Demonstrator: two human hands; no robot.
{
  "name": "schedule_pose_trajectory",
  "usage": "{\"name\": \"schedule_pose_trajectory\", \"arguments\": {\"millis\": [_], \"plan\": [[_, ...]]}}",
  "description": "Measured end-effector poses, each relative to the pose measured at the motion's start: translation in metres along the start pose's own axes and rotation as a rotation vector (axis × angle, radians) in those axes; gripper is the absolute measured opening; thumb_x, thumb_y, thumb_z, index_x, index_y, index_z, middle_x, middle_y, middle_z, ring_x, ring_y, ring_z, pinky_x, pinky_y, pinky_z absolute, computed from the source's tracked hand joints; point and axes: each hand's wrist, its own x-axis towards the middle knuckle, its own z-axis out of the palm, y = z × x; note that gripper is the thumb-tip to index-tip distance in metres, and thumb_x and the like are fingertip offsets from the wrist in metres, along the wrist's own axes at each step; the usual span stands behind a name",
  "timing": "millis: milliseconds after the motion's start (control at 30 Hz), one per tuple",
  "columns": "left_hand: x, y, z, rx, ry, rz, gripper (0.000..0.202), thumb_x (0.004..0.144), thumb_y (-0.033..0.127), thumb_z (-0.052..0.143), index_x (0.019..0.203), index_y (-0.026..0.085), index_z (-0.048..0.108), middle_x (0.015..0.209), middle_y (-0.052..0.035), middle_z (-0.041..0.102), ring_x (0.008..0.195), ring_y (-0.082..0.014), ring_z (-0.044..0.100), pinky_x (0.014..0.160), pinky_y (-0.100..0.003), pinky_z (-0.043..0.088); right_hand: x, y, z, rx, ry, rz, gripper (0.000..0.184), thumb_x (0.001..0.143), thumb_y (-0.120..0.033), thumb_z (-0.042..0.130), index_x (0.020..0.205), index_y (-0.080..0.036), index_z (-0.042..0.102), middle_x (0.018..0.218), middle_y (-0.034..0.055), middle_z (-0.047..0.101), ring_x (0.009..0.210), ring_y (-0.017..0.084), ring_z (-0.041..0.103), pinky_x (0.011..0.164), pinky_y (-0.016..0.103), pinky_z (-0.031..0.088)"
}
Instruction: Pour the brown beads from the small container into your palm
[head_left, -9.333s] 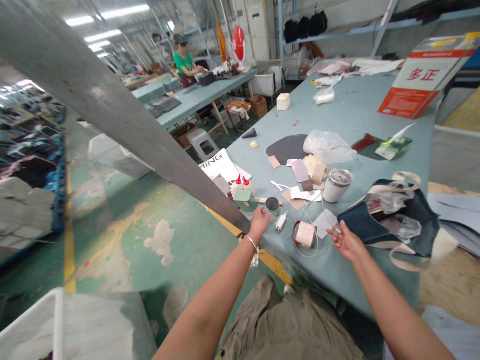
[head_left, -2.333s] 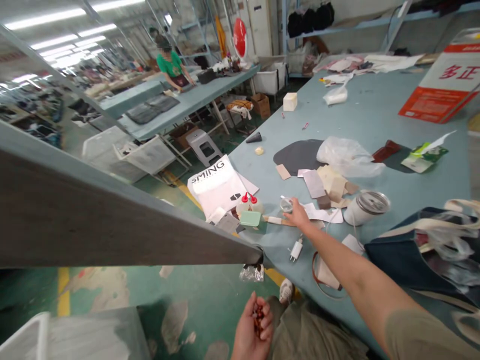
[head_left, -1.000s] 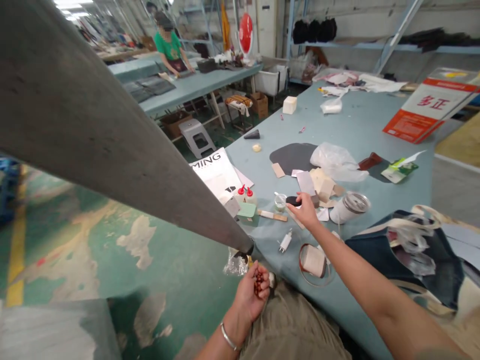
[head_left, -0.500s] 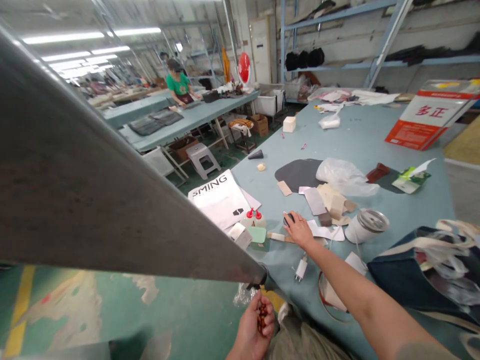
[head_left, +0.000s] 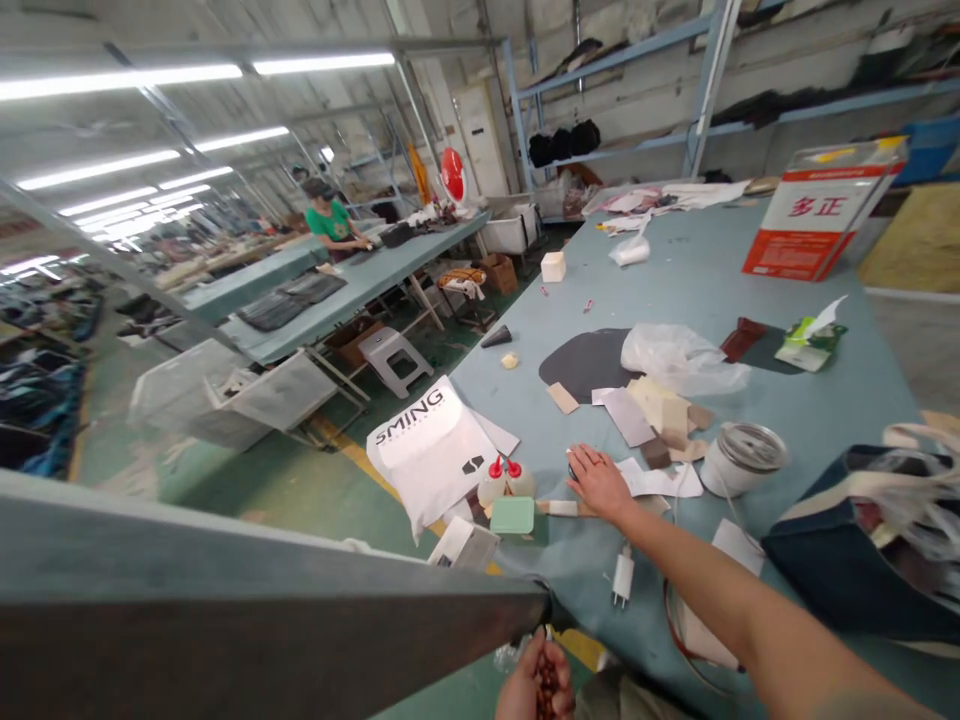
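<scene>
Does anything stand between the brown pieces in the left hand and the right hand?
In this view, yes: the grey beam ends just above the left hand; the table edge separates the brown pieces from the right hand.

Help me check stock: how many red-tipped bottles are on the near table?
2: one bottle and a second bottle, side by side just behind the green box. The bag could hide more.
</scene>
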Motion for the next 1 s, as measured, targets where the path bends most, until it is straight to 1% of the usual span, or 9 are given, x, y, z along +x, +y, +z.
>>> {"name": "schedule_pose_trajectory", "arguments": {"millis": [167,300,400,467,533,633,733,867,1000], "plan": [[0.012,-0.001,-0.008,0.084,-0.074,0.029,0.049,0.100,0.044,0.052,0.059,0.017,0.047,0.044,0.0023,0.044,0.031,-0.0052,0.031,0.039,-0.017,0.012,-0.002,-0.003,-0.005,0.027,0.001,0.003,0.056,0.097,-0.034,0.050,0.151,-0.020,0.044,0.163,0.0135,0.039,0.151,0.032,0.032,0.113,0.055,0.038],[0.006,0.002,-0.006,0.084,-0.112,0.019,0.051,0.099,0.042,0.054,0.056,0.016,0.045,0.043,0.0031,0.042,0.030,-0.0045,0.030,0.038,-0.016,0.012,-0.006,-0.015,-0.024,0.050,0.031,0.031,0.069,0.091,-0.041,0.060,0.154,-0.018,0.041,0.163,0.0168,0.036,0.152,0.035,0.030,0.114,0.059,0.038],[-0.019,0.006,0.011,-0.051,-0.136,-0.006,0.047,0.104,0.036,0.046,0.062,0.015,0.050,0.048,0.0025,0.047,0.032,-0.0039,0.034,0.036,-0.014,0.014,-0.009,-0.029,-0.046,0.124,0.052,0.087,0.077,0.092,-0.054,0.056,0.155,-0.013,0.038,0.163,0.0198,0.035,0.154,0.035,0.027,0.118,0.059,0.035],[-0.039,0.009,0.032,-0.114,-0.200,0.022,0.040,0.105,0.031,0.046,0.071,0.013,0.057,0.057,-0.0006,0.058,0.040,-0.0055,0.048,0.037,-0.013,0.027,-0.016,-0.038,-0.063,0.199,0.085,0.163,0.079,0.097,-0.058,0.047,0.157,-0.010,0.032,0.166,0.0206,0.027,0.156,0.033,0.021,0.123,0.057,0.028],[-0.051,0.013,0.061,-0.094,-0.218,0.009,0.037,0.105,0.029,0.046,0.078,0.011,0.063,0.068,-0.0061,0.068,0.055,-0.0102,0.063,0.048,-0.016,0.048,-0.032,-0.045,-0.083,0.307,0.151,0.248,0.074,0.102,-0.057,0.028,0.159,-0.009,0.027,0.169,0.0176,0.021,0.158,0.027,0.016,0.126,0.051,0.024],[-0.059,0.011,0.109,-0.085,-0.381,0.002,0.037,0.105,0.030,0.043,0.092,0.008,0.070,0.091,-0.0133,0.076,0.086,-0.0189,0.075,0.077,-0.028,0.061,-0.080,-0.054,-0.119,1.123,0.443,0.501,0.068,0.101,-0.064,0.026,0.145,-0.018,0.053,0.156,0.0123,0.050,0.146,0.023,0.044,0.125,0.048,0.031],[-0.068,-0.009,0.147,-0.075,-0.569,-0.078,0.037,0.105,0.030,0.043,0.106,0.007,0.072,0.113,-0.0160,0.076,0.111,-0.0222,0.071,0.098,-0.033,0.058,-0.154,-0.068,-0.153,1.818,0.674,0.769,0.068,0.098,-0.071,0.031,0.126,-0.020,0.068,0.140,0.0106,0.065,0.133,0.023,0.058,0.119,0.044,0.041],[-0.079,-0.057,0.171,-0.001,-0.686,-0.277,0.037,0.106,0.031,0.042,0.115,0.010,0.071,0.133,-0.0154,0.069,0.129,-0.0214,0.063,0.108,-0.031,0.052,-0.255,-0.090,-0.167,2.070,1.037,1.024,0.052,0.098,-0.061,0.046,0.116,-0.019,0.072,0.128,0.0103,0.072,0.122,0.018,0.065,0.107,0.031,0.052],[-0.091,-0.119,0.186,0.106,-0.781,-0.469,0.036,0.106,0.031,0.042,0.116,0.011,0.071,0.141,-0.0142,0.064,0.135,-0.0229,0.058,0.108,-0.032,0.052,-0.336,-0.101,-0.167,2.139,1.308,1.090,0.043,0.100,-0.052,0.047,0.118,-0.021,0.071,0.125,0.0074,0.073,0.120,0.018,0.066,0.102,0.033,0.057]]}}
